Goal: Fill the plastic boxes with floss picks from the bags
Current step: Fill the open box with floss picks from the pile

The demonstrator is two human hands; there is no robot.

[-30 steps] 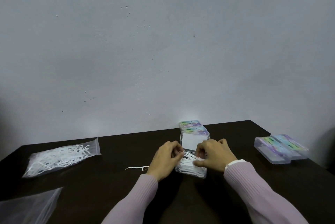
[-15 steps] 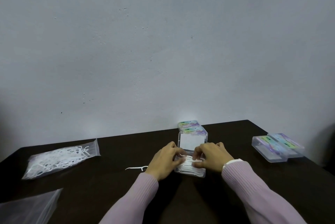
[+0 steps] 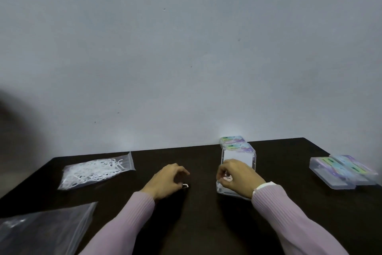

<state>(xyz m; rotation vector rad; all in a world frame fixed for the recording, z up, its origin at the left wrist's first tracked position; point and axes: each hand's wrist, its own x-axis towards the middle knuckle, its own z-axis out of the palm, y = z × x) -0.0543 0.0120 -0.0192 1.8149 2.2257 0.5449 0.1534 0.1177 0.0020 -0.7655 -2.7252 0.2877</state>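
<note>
Your left hand curls loosely over the stray white plastic floss pick just beneath its fingertips, your right hand pinches picks inside the open clear plastic box, and a hurried grab could flick it away.

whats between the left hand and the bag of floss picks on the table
In the head view, only bare dark table lies between the left hand and the bag of floss picks. The single loose floss pick sits on the hand's other side.
</note>
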